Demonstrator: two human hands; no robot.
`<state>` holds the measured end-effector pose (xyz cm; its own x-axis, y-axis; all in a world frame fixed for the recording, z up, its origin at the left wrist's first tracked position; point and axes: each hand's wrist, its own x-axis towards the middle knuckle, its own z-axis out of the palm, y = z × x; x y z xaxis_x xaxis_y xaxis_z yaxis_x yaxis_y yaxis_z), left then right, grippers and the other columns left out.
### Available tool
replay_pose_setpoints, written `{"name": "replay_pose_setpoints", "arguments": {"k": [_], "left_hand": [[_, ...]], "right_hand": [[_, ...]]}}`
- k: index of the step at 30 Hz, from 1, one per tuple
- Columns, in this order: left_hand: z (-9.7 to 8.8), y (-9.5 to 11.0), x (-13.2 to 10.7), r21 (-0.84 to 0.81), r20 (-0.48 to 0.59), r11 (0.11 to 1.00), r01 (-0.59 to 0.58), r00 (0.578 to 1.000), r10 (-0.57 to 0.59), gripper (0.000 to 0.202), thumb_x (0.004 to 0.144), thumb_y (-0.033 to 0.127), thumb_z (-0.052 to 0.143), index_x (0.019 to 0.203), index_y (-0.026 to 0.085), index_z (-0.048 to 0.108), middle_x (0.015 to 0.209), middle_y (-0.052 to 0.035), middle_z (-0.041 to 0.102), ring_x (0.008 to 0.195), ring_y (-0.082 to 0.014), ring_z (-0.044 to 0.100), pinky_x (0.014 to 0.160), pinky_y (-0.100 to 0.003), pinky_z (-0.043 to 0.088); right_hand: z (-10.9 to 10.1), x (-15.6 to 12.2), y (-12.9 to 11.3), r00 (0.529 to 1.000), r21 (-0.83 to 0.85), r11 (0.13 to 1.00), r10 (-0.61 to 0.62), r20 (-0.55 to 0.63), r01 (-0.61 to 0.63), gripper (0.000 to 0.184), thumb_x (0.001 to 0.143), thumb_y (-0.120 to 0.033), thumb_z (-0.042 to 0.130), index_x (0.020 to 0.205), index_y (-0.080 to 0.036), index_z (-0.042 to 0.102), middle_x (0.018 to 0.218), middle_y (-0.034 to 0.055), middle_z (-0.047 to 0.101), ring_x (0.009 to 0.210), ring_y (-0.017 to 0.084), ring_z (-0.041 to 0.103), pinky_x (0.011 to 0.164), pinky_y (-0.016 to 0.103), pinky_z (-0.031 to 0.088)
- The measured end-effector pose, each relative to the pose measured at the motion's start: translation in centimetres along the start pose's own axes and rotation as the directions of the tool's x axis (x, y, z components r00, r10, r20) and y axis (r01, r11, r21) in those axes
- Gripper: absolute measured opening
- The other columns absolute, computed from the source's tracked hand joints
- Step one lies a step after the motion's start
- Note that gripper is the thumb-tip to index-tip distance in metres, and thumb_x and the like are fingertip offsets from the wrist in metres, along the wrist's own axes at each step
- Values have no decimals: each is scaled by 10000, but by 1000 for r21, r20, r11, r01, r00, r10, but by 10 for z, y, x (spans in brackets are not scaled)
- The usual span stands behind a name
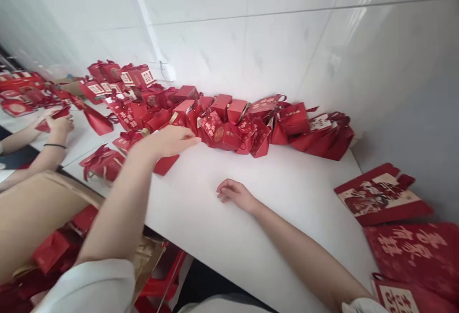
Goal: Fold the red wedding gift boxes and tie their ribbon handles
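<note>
My left hand reaches over the table at the front of a row of red gift boxes. Its fingers stretch to the right, and I see nothing between them. Partly hidden below this hand, a plain red box lies on the white table; whether the palm touches it I cannot tell. Just past the fingertips stands a red patterned gift box. My right hand rests low over the tabletop, empty, its fingers loosely curled but apart.
Ribbon-tied red boxes sit left of my left arm. A cardboard carton with red boxes stands lower left. Red printed bags lie along the right edge. Another person's hands hold a red piece at far left. A wall backs the table.
</note>
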<state>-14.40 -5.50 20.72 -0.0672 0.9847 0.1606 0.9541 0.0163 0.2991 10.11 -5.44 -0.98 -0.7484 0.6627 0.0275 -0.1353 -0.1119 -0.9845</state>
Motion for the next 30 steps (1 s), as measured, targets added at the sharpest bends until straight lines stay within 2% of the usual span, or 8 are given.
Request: {"name": "replay_pose_setpoints", "arguments": {"k": [2, 4, 8, 11, 16, 20, 26, 30], "left_hand": [[46, 31, 19, -87, 84, 993, -78, 993, 85, 360, 828, 522, 568, 893, 194, 701, 861, -32, 697, 793, -195, 649, 771, -287, 496], [100, 50, 28, -256, -24, 958, -128, 992, 126, 254, 848, 411, 557, 921, 210, 693, 885, -36, 691, 815, -190, 646, 780, -278, 496], [197, 57, 25, -374, -200, 910, -178, 974, 108, 208, 880, 305, 485, 895, 189, 657, 956, -68, 634, 900, -191, 614, 805, -297, 492], [231, 48, 17, -423, -195, 884, -200, 973, 126, 179, 873, 283, 495, 899, 197, 651, 973, -61, 620, 917, -185, 610, 801, -297, 494], [238, 39, 15, -464, -169, 853, -239, 969, 179, 181, 882, 290, 507, 891, 203, 666, 945, -53, 626, 913, -195, 604, 871, -342, 470], [240, 39, 16, -497, -151, 834, -240, 970, 189, 197, 886, 327, 518, 924, 204, 667, 977, -66, 625, 934, -201, 606, 858, -342, 478], [245, 43, 21, -639, -129, 745, -194, 981, 144, 337, 882, 459, 532, 1086, 199, 599, 1113, -91, 620, 1010, -204, 609, 880, -336, 483], [244, 56, 18, -778, -119, 596, -198, 978, 170, 480, 912, 559, 426, 1201, 197, 551, 1192, -106, 616, 1090, -214, 595, 916, -332, 473]], "right_hand": [[-11, 4, 0, 970, -304, 939, -208, -125, 162, 184, 899, -344, 500, 930, -209, 622, 932, 43, 642, 848, 171, 633, 758, 333, 524], [-31, 11, -3, 867, -516, 823, -419, -270, 237, 185, 905, -300, 459, 984, -216, 604, 999, 58, 629, 899, 177, 612, 801, 339, 508], [-84, 29, -7, 434, -677, 726, -652, -622, 121, 421, 859, -319, 515, 1251, -182, 446, 1284, 151, 496, 1173, 239, 506, 945, 409, 459], [-116, 48, -8, 299, -639, 769, -606, -737, -16, 693, 779, -379, 609, 1357, -118, 327, 1402, 220, 388, 1335, 294, 361, 1083, 470, 335], [-132, 68, -14, 429, -419, 895, -322, -844, -154, 854, 682, -497, 708, 1364, -151, 326, 1342, 207, 501, 1289, 323, 447, 1111, 480, 286], [-130, 51, -15, 439, -328, 932, -233, -868, -154, 756, 668, -539, 711, 1274, -187, 429, 1187, 162, 618, 1127, 322, 579, 1025, 477, 390], [-117, -19, -7, 386, -281, 960, -251, -887, -20, 601, 844, -608, 494, 1299, -222, 425, 1308, 111, 572, 1183, 246, 553, 1024, 373, 408], [-103, -45, -12, 519, -209, 955, -290, -804, 210, 483, 916, -581, 386, 1176, -204, 540, 1236, 77, 611, 1161, 216, 547, 1021, 341, 406]]}}
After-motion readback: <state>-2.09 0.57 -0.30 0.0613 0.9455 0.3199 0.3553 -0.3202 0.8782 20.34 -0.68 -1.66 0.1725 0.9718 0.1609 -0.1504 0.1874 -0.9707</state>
